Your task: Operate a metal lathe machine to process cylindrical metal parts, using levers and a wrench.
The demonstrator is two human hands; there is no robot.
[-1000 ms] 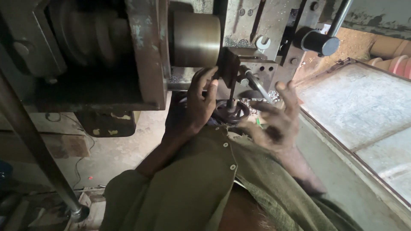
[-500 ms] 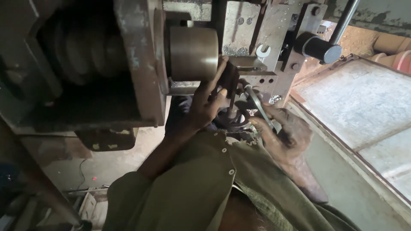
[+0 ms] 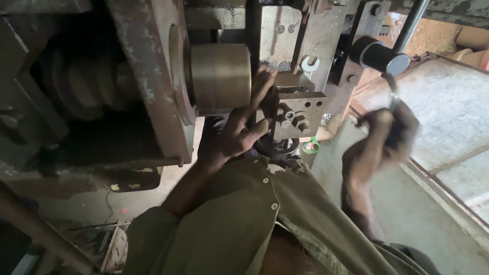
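The left hand [image 3: 239,130] lies half open, fingers spread, against the end face of a brass cylinder [image 3: 220,76] held in the lathe [image 3: 147,76]. The cylinder is smooth and dull gold, its long axis level, free end pointing right toward the steel tool post [image 3: 300,114]. The right hand [image 3: 384,137] is clenched on a thin bright metal tool [image 3: 393,94], upright and blurred, below a black round knob [image 3: 379,55].
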